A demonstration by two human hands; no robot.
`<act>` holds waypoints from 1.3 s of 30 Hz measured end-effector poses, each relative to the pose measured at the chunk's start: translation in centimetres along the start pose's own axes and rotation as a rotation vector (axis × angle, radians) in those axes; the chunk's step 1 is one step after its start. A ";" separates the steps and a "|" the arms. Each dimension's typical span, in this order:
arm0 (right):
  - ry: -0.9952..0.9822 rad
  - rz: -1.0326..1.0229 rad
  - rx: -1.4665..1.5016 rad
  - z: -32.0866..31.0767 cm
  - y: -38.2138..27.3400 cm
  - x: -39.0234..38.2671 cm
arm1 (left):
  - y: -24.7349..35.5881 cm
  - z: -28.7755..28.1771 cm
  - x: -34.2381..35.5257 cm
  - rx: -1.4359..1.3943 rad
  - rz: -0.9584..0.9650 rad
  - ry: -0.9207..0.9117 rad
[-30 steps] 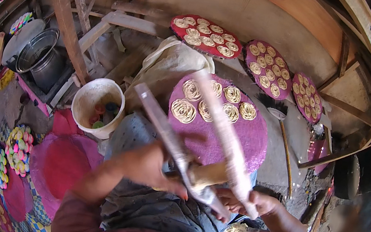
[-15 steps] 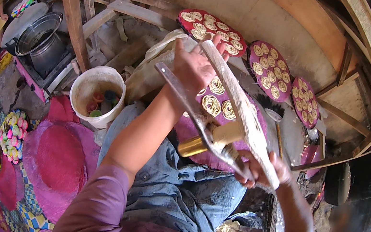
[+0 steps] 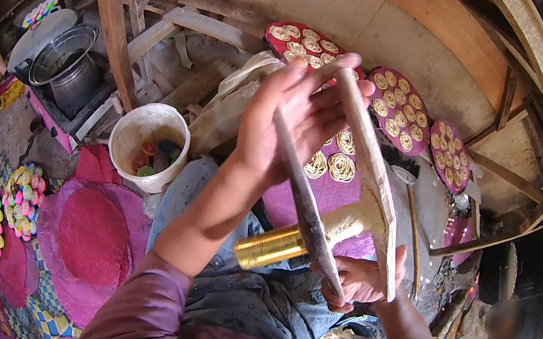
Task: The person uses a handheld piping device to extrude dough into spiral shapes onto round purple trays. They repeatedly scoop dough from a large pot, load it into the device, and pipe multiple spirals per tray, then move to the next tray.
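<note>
Seen from above, a seated person holds a two-handled press (image 3: 273, 246) slantwise over their lap. Its gold-coloured cylinder points to the lower left, and a pale plunger (image 3: 346, 225) joins it to a pale wooden bar (image 3: 373, 164). A dark bar (image 3: 303, 196) crosses in front of the cylinder, roughly alongside the pale one. The right hand (image 3: 361, 282) is wrapped around the lower ends of both bars. The left hand (image 3: 280, 114) is raised, palm showing, its fingers bent over the pale bar's top end (I cannot tell whether they have closed on it). Below the press lies a round purple mat (image 3: 332, 192) bearing pale coils of thin strands (image 3: 340, 168); three more coil-covered mats (image 3: 392, 139) stand beyond. To the left is a white bucket (image 3: 148, 183) with small coloured cups inside.
</note>
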State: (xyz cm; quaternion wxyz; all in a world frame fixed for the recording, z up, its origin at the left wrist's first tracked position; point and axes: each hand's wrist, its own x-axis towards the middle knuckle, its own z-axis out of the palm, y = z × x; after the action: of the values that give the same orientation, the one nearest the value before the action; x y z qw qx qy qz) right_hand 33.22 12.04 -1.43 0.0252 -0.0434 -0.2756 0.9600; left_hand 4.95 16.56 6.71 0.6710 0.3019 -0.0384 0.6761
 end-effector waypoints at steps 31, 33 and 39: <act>1.108 0.260 -1.132 7.2 -10.8 1.9 | -3.0 -11.1 5.7 -0.303 0.192 -0.052; 1.089 0.206 -1.212 6.2 -10.5 2.5 | -2.1 -10.9 6.2 -0.282 0.165 -0.003; 1.147 0.250 -1.081 6.1 -8.7 2.1 | -1.9 -10.9 4.0 -0.239 0.134 0.122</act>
State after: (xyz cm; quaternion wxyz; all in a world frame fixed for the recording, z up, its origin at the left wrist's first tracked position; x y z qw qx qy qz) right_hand 30.73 16.37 8.19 0.0307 -0.5672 -0.6403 0.5171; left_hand 3.16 25.27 -1.06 0.6566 0.1749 -0.0980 0.7271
